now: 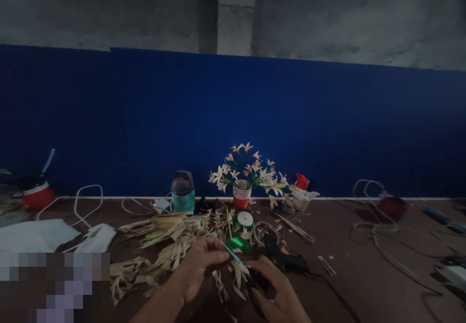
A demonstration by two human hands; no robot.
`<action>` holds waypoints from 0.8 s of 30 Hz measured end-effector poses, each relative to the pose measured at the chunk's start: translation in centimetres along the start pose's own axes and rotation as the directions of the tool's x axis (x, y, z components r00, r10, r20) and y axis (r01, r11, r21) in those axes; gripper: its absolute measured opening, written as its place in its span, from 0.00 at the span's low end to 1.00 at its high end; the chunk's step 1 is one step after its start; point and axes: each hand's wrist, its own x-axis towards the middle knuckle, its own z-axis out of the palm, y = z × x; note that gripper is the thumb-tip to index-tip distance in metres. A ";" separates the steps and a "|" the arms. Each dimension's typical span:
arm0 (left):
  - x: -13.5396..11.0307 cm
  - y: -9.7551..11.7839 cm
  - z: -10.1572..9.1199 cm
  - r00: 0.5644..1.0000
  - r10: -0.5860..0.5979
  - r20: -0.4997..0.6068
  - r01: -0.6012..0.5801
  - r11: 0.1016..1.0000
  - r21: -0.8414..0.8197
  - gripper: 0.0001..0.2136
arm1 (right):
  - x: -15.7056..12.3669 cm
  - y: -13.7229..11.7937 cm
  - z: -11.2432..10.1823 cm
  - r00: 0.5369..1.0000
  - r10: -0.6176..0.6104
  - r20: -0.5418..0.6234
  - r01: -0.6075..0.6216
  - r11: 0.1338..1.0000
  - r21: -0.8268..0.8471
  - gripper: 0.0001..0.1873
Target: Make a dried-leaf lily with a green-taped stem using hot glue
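Note:
My left hand [204,260] is closed in a pinch, thumb against fingertips, on a thin pale strip [235,255] that slants down toward my other hand. My right hand [271,284] is curled around black-handled scissors [251,291], partly hidden by the fingers. Pale husk petals [238,277] hang between the two hands, close to the right fingertips. Just beyond them lies a shiny green sheet or ribbon [238,244]. A black glue gun [286,255] rests on the table beside my right hand.
Dried husks [171,231] cover the table on the left. Behind stand a paper cup [241,197] of pale husk flowers [251,168], a teal-and-black container [183,192] and a green spool [244,219]. White cables [374,226] loop at right; a blue partition [145,119] backs the table.

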 end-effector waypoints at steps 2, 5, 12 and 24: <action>0.0 0.3 -0.1 1.000 -0.001 0.003 0.001 0.999 0.033 0.09 | 0.0 -0.1 -0.2 1.000 -0.002 0.003 0.002 1.000 -0.014 0.21; 0.1 0.3 -0.2 0.998 0.057 0.006 -0.058 0.993 0.103 0.10 | 0.0 0.0 -0.3 1.000 -0.009 0.016 0.010 1.000 -0.027 0.22; 0.0 0.2 -0.3 0.989 0.141 0.032 -0.145 0.967 0.209 0.10 | -0.3 0.2 -0.3 1.000 -0.008 0.007 0.008 1.000 -0.021 0.22; 0.2 -0.2 -0.4 0.990 0.120 0.074 -0.132 0.976 0.176 0.11 | -0.3 0.2 -0.1 0.999 0.046 0.016 -0.047 0.998 0.047 0.22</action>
